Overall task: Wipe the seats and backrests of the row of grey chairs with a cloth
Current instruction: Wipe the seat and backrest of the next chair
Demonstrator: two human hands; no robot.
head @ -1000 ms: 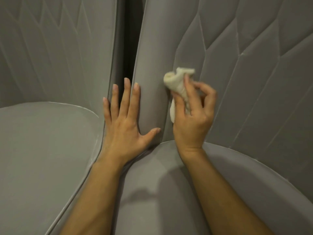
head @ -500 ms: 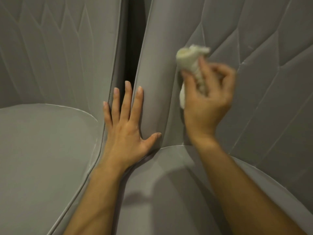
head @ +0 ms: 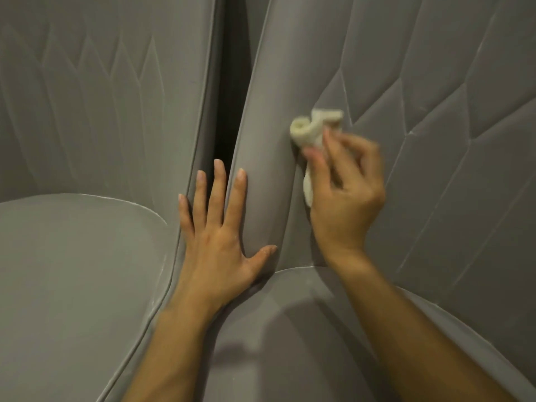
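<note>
Two grey padded chairs stand side by side. The right chair's quilted backrest point(head: 435, 140) fills the upper right, above its seat point(head: 290, 329). My right hand point(head: 345, 204) grips a bunched cream cloth point(head: 309, 132) and presses it against the left part of that backrest. My left hand point(head: 220, 233) lies flat with fingers spread on the backrest's left edge, fingertips reaching into the gap between the chairs. The left chair's seat point(head: 72, 271) and backrest point(head: 101, 97) fill the left side.
A narrow dark gap point(head: 232, 82) runs between the two backrests. Pale piping lines the edges of both seats. My hand and arm cast a shadow on the right seat.
My right hand rose with the cloth along the right backrest, then came back down and left. My left hand stayed flat on the backrest edge.
</note>
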